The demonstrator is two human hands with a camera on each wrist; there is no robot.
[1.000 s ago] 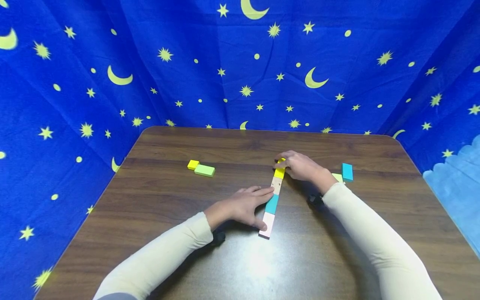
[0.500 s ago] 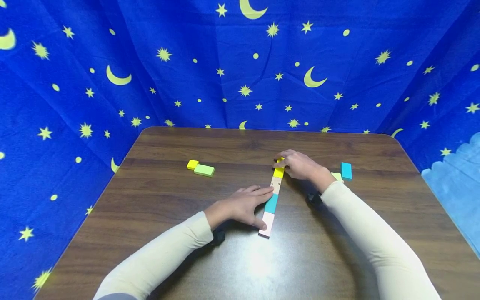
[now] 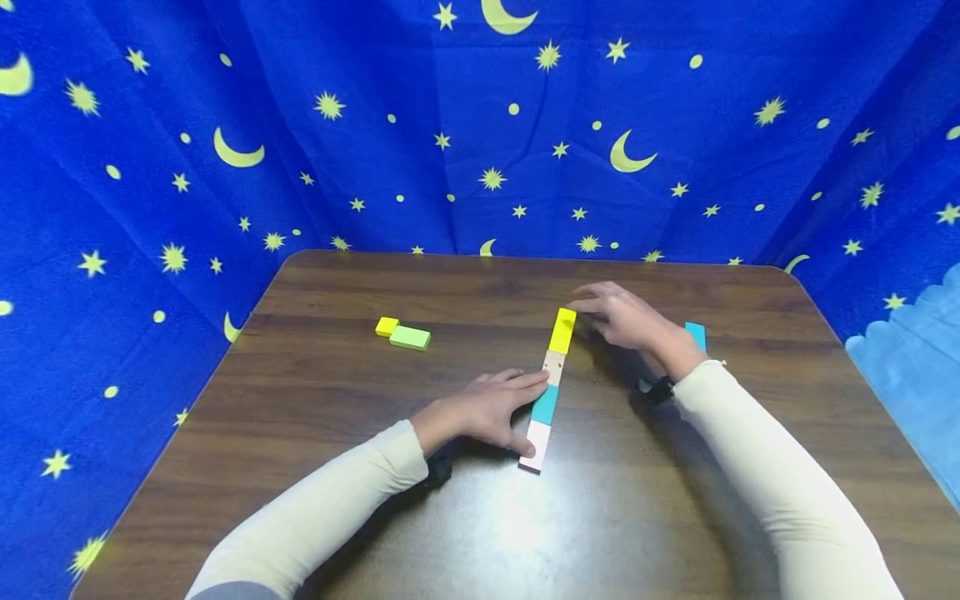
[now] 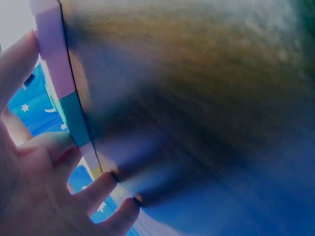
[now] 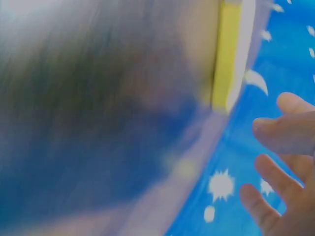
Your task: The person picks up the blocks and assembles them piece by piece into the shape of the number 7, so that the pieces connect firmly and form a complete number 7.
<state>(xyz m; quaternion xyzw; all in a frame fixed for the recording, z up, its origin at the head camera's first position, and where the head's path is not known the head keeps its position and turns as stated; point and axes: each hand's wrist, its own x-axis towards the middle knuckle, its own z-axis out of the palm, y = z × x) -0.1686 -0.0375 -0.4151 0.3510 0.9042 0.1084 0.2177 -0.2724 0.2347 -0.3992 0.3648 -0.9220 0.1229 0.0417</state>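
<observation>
A straight row of flat rectangular blocks runs away from me on the table: pale pink [image 3: 538, 435] nearest, then teal [image 3: 544, 407], bare wood with dark marks [image 3: 554, 364], and yellow [image 3: 562, 332] farthest. My left hand [image 3: 487, 411] lies along the row's left side, thumb on the pink block and index fingertip at the wood one. Its fingers are spread and fairly straight. Just right of the yellow block's far end hovers my right hand [image 3: 626, 318], holding nothing. In the right wrist view, its fingers [image 5: 283, 137] are apart from the yellow block [image 5: 226, 56].
Left of the row lie a small yellow block [image 3: 387, 326] and a light green block [image 3: 410, 337], close together. A teal block [image 3: 696, 335] at right is partly hidden by my right arm. A blue curtain [image 3: 450, 167] hangs behind the wooden table [image 3: 300, 367].
My right hand has let go of the far yellow block and moved back to the right, uncovering it. The right arm now hides the pale green block. My left hand stays put.
</observation>
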